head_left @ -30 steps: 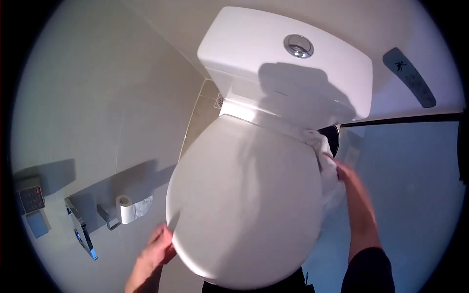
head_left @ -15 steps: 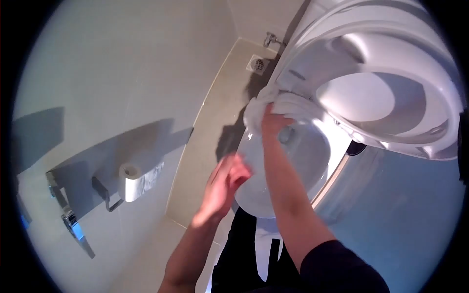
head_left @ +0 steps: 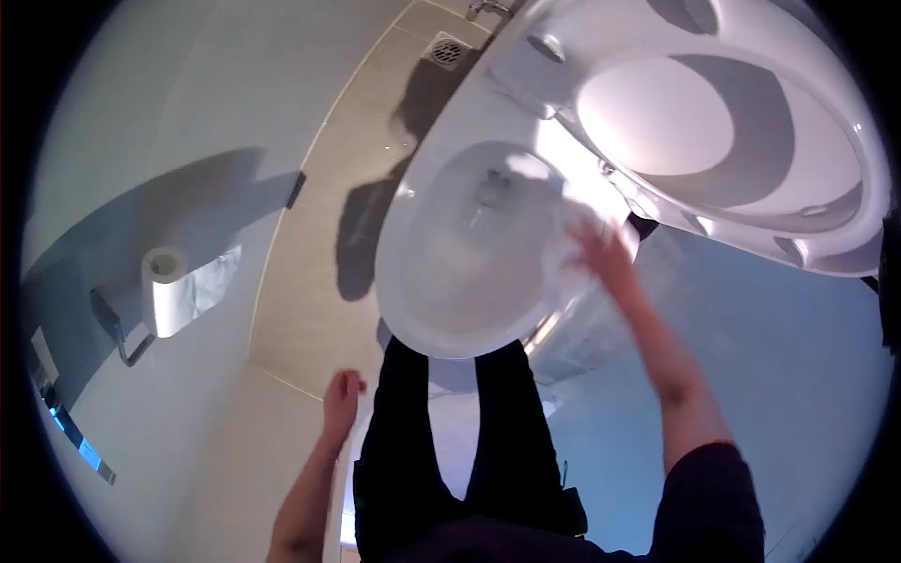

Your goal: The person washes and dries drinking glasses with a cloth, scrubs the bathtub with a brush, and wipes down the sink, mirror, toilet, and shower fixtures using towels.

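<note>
The toilet bowl stands uncovered at the centre, with its seat and lid raised at the upper right. On the bowl's right rim lies my right hand, blurred, closed over a white cloth that is smeared by motion against the white rim. Lower left of the bowl, away from it, my left hand hangs with its fingers curled in and nothing visible in them.
A toilet paper roll hangs in a holder on the left wall. A floor drain and a metal valve are at the top. A blue-lit glass panel is at the right.
The lid and seat, down one second ago, are up. My right hand has gone with the cloth from the bowl's back left to its right rim. My left hand has drawn back down and left.
</note>
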A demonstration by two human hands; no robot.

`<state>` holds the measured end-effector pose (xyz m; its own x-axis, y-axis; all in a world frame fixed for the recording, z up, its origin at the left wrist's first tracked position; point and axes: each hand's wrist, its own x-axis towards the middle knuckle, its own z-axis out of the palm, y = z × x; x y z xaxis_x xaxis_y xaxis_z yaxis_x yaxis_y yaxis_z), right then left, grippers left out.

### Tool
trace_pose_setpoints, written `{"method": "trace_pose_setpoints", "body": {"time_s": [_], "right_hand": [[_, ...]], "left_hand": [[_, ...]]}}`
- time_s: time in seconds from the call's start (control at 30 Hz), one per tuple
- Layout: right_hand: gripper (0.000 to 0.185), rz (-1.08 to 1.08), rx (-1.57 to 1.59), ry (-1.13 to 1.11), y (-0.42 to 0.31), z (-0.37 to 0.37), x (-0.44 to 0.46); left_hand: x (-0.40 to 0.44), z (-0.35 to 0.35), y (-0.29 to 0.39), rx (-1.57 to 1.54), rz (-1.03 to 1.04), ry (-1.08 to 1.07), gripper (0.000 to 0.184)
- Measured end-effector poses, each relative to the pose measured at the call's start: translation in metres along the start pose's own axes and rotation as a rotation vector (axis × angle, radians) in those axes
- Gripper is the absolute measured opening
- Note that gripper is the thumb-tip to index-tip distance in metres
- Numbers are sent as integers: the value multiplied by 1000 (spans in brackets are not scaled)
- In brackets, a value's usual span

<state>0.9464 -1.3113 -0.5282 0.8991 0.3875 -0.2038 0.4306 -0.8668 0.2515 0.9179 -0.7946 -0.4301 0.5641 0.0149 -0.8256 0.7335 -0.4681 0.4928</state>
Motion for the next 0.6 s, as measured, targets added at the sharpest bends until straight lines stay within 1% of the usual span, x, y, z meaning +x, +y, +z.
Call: {"method": "trace_pose_setpoints", "body": {"time_s": [0.03, 0.07, 0.1, 0.13, 0.17, 0.2, 0.23, 0.27, 0.33, 0.37, 0.4, 0.43, 0.5, 0.53, 0.57, 0.6], "right_hand": [[62, 17, -100, -46, 52, -9, 21], [56, 73, -98, -43, 59, -23, 35], [50, 129, -86, -45, 52, -37, 45], [46, 301, 23, -65, 34, -40, 40], [42, 476, 126, -67, 15, -43, 35], [43, 612, 140, -174, -15, -43, 16], [44, 875, 501, 6, -49, -50, 6], [45, 738, 402, -281, -82, -42, -21], [54, 746, 655, -403, -125, -81, -23], [59, 787, 870, -484, -131, -108, -17], [70, 697, 973, -357, -140, -102, -30], [70, 686, 1149, -367, -143, -92, -45], [72, 1468, 1568, -424, -120, -125, -46], [70, 1603, 1886, -73, -99, -152, -40], [70, 1689, 2182, 323, -78, -165, -34], [67, 1517, 2553, 438, -53, -156, -34]], "left_hand": [[22, 9, 30, 65, 163, 33, 18], [38, 20, 87, 101, 272, 56, 18], [51, 30, 142, 261, 461, 176, 17], [68, 38, 193, 205, 766, 188, 27], [68, 49, 255, 285, 724, 232, 41], [84, 58, 291, 219, 1162, 239, 53], [78, 67, 348, 394, 1380, 287, 58], [75, 81, 387, 456, 1544, 379, 58], [62, 118, 440, 597, 1644, 665, 54], [57, 123, 464, 794, 1534, 699, 62], [66, 136, 473, 688, 1593, 703, 61], [74, 146, 477, 583, 1652, 700, 61], [73, 151, 487, 547, 1649, 587, 64], [75, 150, 488, 530, 1644, 534, 66], [80, 147, 486, 531, 1635, 502, 67], [87, 142, 482, 531, 1618, 471, 68]]}}
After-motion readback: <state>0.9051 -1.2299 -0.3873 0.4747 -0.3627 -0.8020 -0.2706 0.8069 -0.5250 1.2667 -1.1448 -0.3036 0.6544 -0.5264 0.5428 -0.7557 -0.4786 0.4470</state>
